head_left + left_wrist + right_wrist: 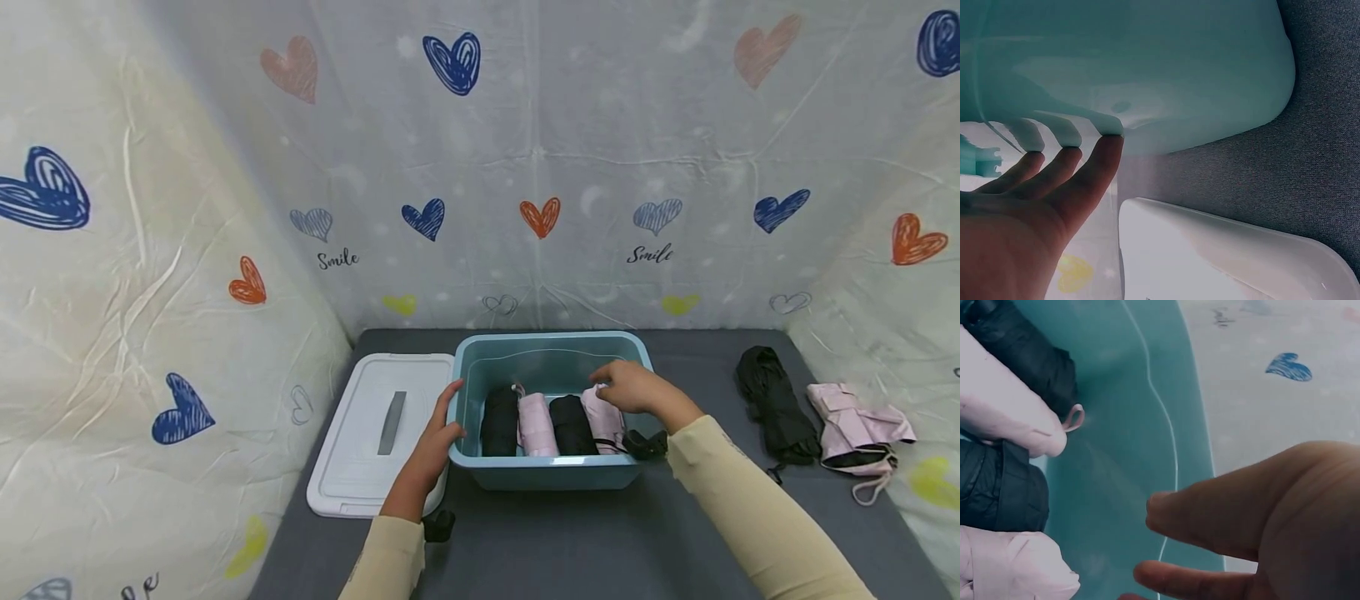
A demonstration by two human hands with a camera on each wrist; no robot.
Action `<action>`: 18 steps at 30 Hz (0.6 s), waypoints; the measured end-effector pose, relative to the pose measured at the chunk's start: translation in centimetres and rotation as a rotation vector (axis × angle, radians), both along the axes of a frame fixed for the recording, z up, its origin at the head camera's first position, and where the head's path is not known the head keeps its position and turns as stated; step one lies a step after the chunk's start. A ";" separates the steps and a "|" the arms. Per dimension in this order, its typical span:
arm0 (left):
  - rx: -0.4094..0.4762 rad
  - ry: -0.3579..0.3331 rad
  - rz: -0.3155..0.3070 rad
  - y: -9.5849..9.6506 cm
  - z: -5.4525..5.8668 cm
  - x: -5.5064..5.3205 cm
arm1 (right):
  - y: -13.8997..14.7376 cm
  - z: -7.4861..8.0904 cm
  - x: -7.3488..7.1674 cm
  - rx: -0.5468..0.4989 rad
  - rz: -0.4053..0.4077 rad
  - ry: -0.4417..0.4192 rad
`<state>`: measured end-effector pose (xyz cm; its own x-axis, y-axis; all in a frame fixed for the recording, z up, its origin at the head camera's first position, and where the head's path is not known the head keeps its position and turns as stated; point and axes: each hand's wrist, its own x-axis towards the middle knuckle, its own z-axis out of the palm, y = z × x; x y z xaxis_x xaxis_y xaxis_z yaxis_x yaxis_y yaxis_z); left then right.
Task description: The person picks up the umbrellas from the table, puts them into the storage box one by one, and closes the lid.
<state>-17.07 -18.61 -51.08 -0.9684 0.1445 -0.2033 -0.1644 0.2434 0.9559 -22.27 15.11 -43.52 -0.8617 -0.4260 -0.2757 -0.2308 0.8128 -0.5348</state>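
My left hand (429, 448) lies straight-fingered on one bin's (547, 477) left edge, my right hand (636, 387) — fingers apart — over its right, four rolls (537, 427) (two black, two pink) along its near edge, one lid (351, 450) by the table's (555, 550) left edge, two bundles (776, 408) by the right.

One blue bin (551, 477) holds four rolled umbrellas (537, 427), two black and two pink, with one white lid (348, 458) at its nine o'clock and two more umbrellas (778, 408), one black, one pink, at three o'clock.
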 end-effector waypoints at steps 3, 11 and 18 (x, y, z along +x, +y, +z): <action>-0.002 -0.006 -0.001 0.0 0.2 0.0 | 0.4 0.1 0.2 -0.034 0.024 0.000; -0.016 0.024 0.016 0.1 -0.5 0.1 | 2.0 0.5 0.9 -0.175 0.080 -0.039; -0.019 0.031 0.018 0.1 -0.6 0.1 | 3.6 1.1 1.2 -0.237 0.031 0.059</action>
<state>-16.92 -18.48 -51.73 -0.9767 0.1236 -0.1757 -0.1391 0.2591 0.9558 -21.07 18.71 -42.38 -0.8588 -0.4994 -0.1146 -0.2900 0.6581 -0.6948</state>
